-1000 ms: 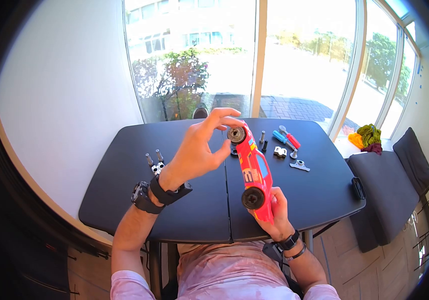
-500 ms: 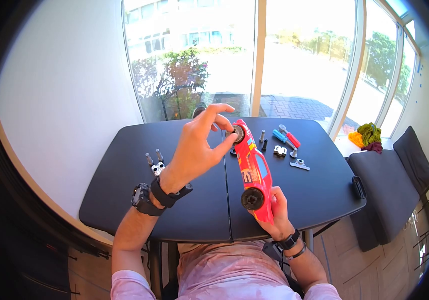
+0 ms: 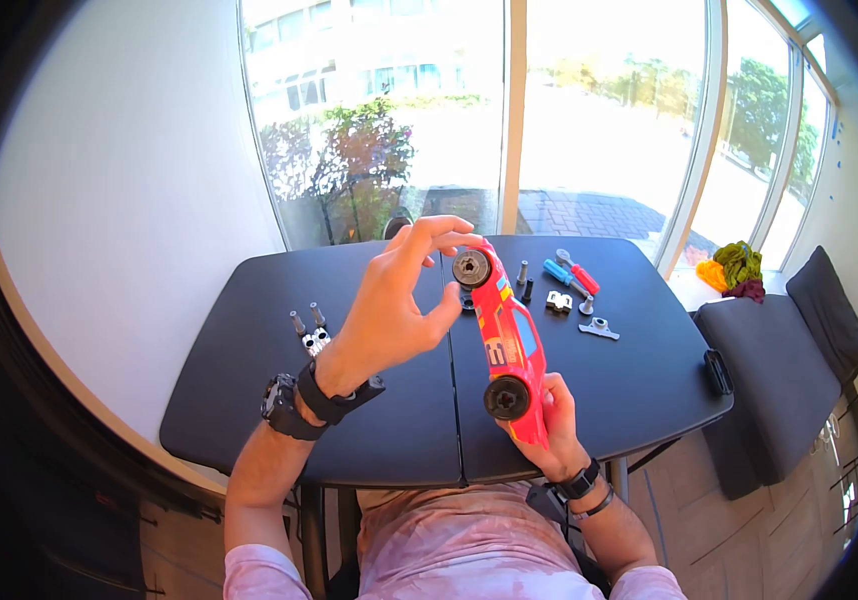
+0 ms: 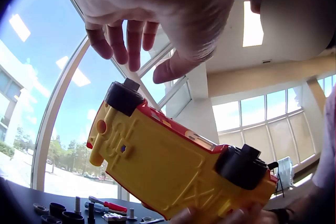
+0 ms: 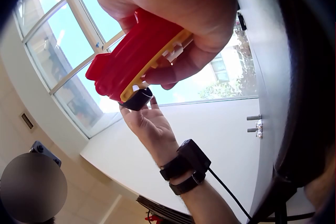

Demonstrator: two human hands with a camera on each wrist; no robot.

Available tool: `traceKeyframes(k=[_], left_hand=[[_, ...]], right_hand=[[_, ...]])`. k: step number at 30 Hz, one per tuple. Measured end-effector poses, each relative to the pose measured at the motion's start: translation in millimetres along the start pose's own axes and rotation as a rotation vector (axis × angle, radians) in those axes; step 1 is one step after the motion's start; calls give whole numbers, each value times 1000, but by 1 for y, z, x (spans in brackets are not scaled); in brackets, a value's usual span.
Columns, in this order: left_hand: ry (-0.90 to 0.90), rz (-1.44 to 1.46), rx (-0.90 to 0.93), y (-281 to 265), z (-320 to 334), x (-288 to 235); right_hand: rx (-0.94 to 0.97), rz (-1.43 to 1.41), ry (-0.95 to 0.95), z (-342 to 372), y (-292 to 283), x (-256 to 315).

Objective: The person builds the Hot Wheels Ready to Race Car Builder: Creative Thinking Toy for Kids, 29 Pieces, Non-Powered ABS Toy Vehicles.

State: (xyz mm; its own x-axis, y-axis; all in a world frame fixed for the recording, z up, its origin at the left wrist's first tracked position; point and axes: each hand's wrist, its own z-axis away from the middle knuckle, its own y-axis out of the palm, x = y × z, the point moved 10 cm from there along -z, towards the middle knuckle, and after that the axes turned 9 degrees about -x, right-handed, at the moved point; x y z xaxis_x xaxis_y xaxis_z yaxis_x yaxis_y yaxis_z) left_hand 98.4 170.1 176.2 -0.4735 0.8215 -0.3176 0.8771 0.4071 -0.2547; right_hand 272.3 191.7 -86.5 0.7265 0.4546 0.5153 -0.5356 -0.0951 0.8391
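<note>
A red toy race car [image 3: 524,340] is held up over the black table on its side, nose away from me. My right hand [image 3: 557,430] grips it near its rear end; its yellow underside [image 4: 152,155] faces the left wrist camera. One dark wheel [image 3: 506,398] sits at the rear, another wheel [image 3: 471,268] at the front. My left hand [image 3: 389,305] is by the front wheel, thumb and fingers spread around it. In the left wrist view those fingers [image 4: 134,50] stand apart from the wheel's protruding square hub [image 4: 131,84].
On the black table [image 3: 379,420] lie a blue-handled tool [image 3: 561,272], a red-handled tool [image 3: 585,280], a silver block [image 3: 559,302] and a grey bracket [image 3: 600,329]. A silver part [image 3: 316,341] with two upright bolts stands left. A grey seat [image 3: 774,370] is beyond the right edge.
Half a second ago my left thumb and a finger closed in on the front wheel; now they are spread off it again. The right hand keeps its grip on the toy car.
</note>
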Motion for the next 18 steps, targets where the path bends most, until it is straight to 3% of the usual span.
traceKeyframes(k=[6, 12, 15, 18], left_hand=[[37, -355, 23, -2, 0, 8], [114, -259, -24, -1, -1, -15], [55, -359, 51, 0, 2, 9], [127, -233, 92, 7, 3, 2]], right_hand=[[12, 23, 14, 3, 2, 0], [-10, 21, 3, 3, 4, 1], [42, 29, 12, 3, 2, 0], [1, 17, 10, 2, 0, 0]])
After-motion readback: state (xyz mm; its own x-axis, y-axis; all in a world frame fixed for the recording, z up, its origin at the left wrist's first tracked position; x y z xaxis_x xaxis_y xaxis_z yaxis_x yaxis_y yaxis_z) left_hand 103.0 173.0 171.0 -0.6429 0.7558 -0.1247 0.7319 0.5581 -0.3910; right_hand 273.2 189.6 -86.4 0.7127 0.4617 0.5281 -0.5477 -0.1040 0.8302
